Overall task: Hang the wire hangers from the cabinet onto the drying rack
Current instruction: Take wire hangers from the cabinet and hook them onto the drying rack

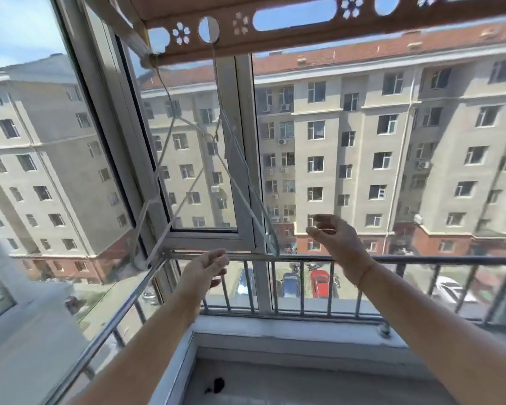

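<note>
The brown drying rack, pierced with round and flower-shaped holes, runs overhead across the window. Two thin wire hangers dangle from it: one hanger hooked in a round hole, the other hanger hooked at the rack's left end. Their wires cross in front of the window frame. My left hand is raised below them with loosely curled fingers, holding nothing. My right hand is lifted to the right of the hangers, thumb and fingers curved and apart, not touching any wire.
A white window frame stands straight ahead, with an open sash swung out at the left. A metal railing crosses at hand height, and a second rail slants down at the left. A white sill lies below.
</note>
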A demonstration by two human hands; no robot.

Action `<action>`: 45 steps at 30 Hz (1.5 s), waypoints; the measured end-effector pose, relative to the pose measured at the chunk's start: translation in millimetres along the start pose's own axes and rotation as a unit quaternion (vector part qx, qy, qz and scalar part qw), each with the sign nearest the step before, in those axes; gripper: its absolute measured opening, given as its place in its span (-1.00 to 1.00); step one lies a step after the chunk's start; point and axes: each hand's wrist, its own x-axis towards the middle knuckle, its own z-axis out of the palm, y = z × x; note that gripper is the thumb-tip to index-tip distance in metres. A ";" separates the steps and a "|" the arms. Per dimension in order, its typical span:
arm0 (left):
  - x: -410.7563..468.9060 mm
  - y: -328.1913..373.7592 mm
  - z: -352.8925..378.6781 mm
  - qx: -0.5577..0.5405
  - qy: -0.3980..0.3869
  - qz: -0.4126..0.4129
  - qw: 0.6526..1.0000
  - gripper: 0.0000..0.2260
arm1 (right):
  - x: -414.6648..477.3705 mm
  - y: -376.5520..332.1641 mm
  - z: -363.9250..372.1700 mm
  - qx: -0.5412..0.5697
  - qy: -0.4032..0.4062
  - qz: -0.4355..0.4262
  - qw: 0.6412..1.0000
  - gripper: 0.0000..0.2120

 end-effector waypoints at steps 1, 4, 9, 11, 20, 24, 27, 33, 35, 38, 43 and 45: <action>-2.5 -9.1 13.8 0.012 -0.026 -0.006 1.000 -0.75 | -4.6 10.4 -8.1 -0.011 0.007 0.004 1.000 -0.67; -7.4 -27.9 56.5 0.034 -0.082 -0.019 0.996 -0.75 | -20.6 34.0 -38.5 -0.051 0.021 0.020 0.998 -0.61; -27.6 -26.1 140.6 0.027 -0.176 -0.012 0.984 -0.73 | -49.4 56.6 -108.5 -0.140 0.069 0.016 0.988 -0.52; -32.3 -23.0 174.6 0.032 -0.206 -0.002 0.978 -0.75 | -63.8 61.5 -138.0 -0.159 0.086 0.016 0.983 -0.54; -88.2 2.0 353.6 0.021 -0.340 0.009 0.940 -0.67 | -142.7 81.1 -309.5 -0.190 0.182 0.074 0.962 -0.36; -120.8 14.4 441.9 0.013 -0.375 0.023 0.927 -0.67 | -182.0 95.0 -395.2 -0.188 0.228 0.111 0.949 -0.33; -144.9 20.8 503.7 0.018 -0.405 0.032 0.913 -0.65 | -209.2 101.4 -455.0 -0.180 0.256 0.118 0.942 -0.35; -194.3 33.3 620.6 0.026 -0.460 0.053 0.886 -0.66 | -265.2 101.0 -569.3 -0.187 0.328 0.129 0.917 -0.38; -206.8 38.8 649.7 0.024 -0.481 0.059 0.875 -0.66 | -281.7 100.7 -594.2 -0.190 0.351 0.137 0.906 -0.40; -226.6 46.7 710.0 0.032 -0.522 0.072 0.849 -0.66 | -312.5 102.7 -642.1 -0.187 0.396 0.146 0.887 -0.42; -250.1 54.7 810.4 0.042 -0.575 0.080 0.813 -0.65 | -355.0 108.5 -715.6 -0.185 0.474 0.168 0.844 -0.40; -257.6 57.9 852.5 0.039 -0.600 0.082 0.795 -0.65 | -367.4 110.4 -746.7 -0.189 0.504 0.171 0.825 -0.42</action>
